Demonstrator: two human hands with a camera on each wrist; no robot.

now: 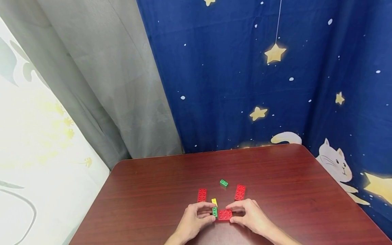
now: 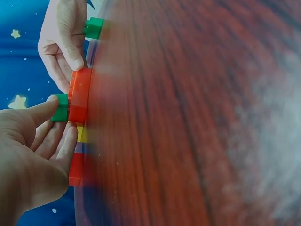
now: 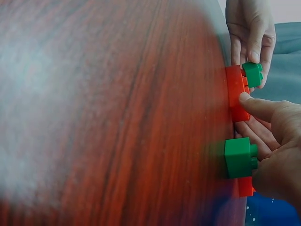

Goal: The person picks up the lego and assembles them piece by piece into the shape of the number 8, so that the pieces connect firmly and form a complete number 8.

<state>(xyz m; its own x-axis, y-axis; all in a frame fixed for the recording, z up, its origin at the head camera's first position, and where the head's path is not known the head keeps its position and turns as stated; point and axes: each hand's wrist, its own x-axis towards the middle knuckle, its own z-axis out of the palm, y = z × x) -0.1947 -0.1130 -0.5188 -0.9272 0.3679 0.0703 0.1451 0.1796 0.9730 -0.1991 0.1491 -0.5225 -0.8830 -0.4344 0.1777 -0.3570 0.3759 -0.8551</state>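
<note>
Left hand (image 1: 193, 218): nearly closed, thumb and fingertips pinching a small green plastic brick with two studs (image 1: 214, 212) by its opposite sides.
Pinched green brick: at the top of the held red brick's left end; whether its studs are locked in, I cannot tell.
Right hand (image 1: 251, 217): partly closed, thumb and index finger gripping a red rectangular plastic brick with studs on top (image 1: 225, 214) from its near and far sides.
Held red brick: low at the worktop, studs up, between the two hands.
Yellow plastic brick (image 1: 214, 201): just beyond the left hand, whose index finger partly covers it.
Second green plastic brick (image 3: 237, 157): beside the right palm in the right wrist view; the right hand hides it from the head view.
Farther off: a third small green plastic brick (image 1: 224, 183), between a left red plastic brick (image 1: 202, 195) and a right red plastic brick (image 1: 240, 192).
Worktop (image 1: 153, 190): dark reddish wood-grain, carrying the bricks.
Behind: a grey curtain (image 1: 122, 68) and a blue star-printed curtain (image 1: 229, 68).
</note>
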